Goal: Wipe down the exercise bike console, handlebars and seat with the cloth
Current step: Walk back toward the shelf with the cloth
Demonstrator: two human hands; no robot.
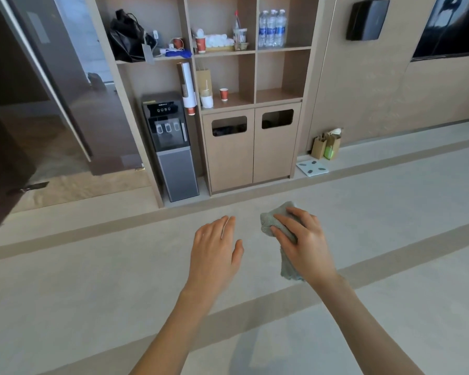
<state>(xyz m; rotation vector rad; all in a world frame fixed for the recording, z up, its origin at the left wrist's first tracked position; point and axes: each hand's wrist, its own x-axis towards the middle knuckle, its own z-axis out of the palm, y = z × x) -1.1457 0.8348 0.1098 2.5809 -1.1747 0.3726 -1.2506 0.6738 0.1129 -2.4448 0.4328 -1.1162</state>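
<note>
Both bare arms reach forward over a pale floor (pixel 92 280) crossed by darker bands. The right hand (pixel 306 242) grips a grey-green cloth (pixel 268 221): its fingers (pixel 283 221) curl over the bunched top of the fabric, and the rest of the cloth hangs down under the palm toward the wrist. The cloth is held in the air, clear of the floor, just right of the left hand (pixel 214 244). The two hands are near each other but apart. The left hand holds nothing; its fingers (pixel 225 226) are straight and close together, palm down, thumb out to the side.

Ahead stands a wooden shelf unit (pixel 255 77). A grey water dispenser (pixel 171 147) stands in its tall left bay, with a tube cup dispenser (pixel 187 85) mounted just beside it. Plastic water bottles (pixel 271 28) stand in the upper right compartment, a black bag (pixel 126 36) sits on the upper left shelf, and a red paper cup (pixel 224 93) stands on a middle shelf. Below are two cabinet doors (pixel 251 150) with dark cut-out openings. On the floor to the right of the unit lie a white bathroom scale (pixel 312 167) and, against the wall, small paper bags (pixel 326 144). A glass door (pixel 65 104) stands at the left.
</note>
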